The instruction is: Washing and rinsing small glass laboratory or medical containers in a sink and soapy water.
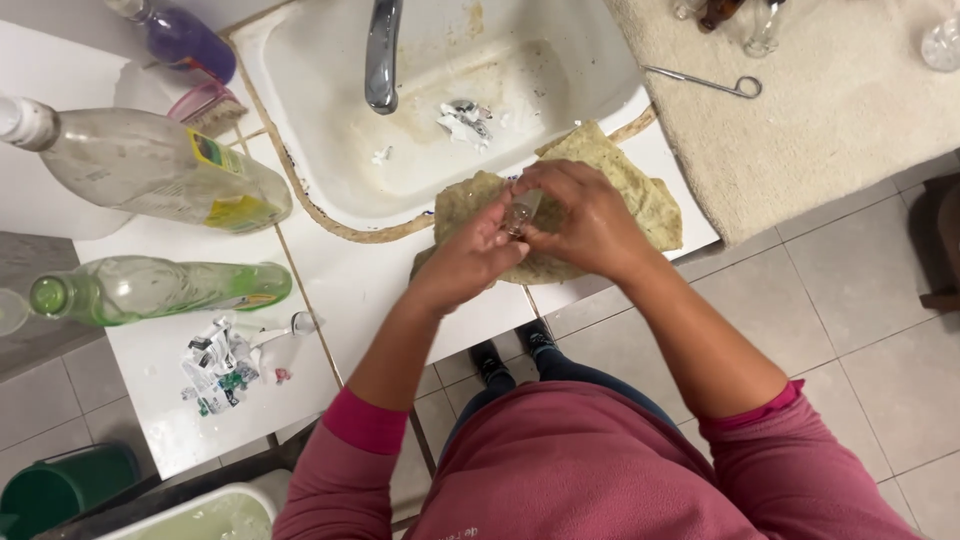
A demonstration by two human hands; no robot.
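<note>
While both hands meet over the sink's front edge, a small clear glass bottle (521,211) sits pinched between them, just above a yellowish cloth (620,185) draped on the counter rim. The left hand (470,258) closes its fingers around the bottle's lower end, and the right hand (588,215) curls over its upper part, fingertips clenched on the glass. The cloth lies partly over the lip of the white sink (330,160), whose basin is stained and holds scraps of torn paper (463,120) under a metal tap (382,50). To the person's left, on the white tiled counter (370,290), lie a large clear bottle with a yellow label (150,165), a green bottle (150,290) on its side, and a heap of peeled label scraps (222,370). A purple bottle (185,38) stands further back. To the right, a cream towel (830,110) carries metal tweezers (705,82) and several small glass vials (765,30). A green bucket (60,490) stands on the floor below.
</note>
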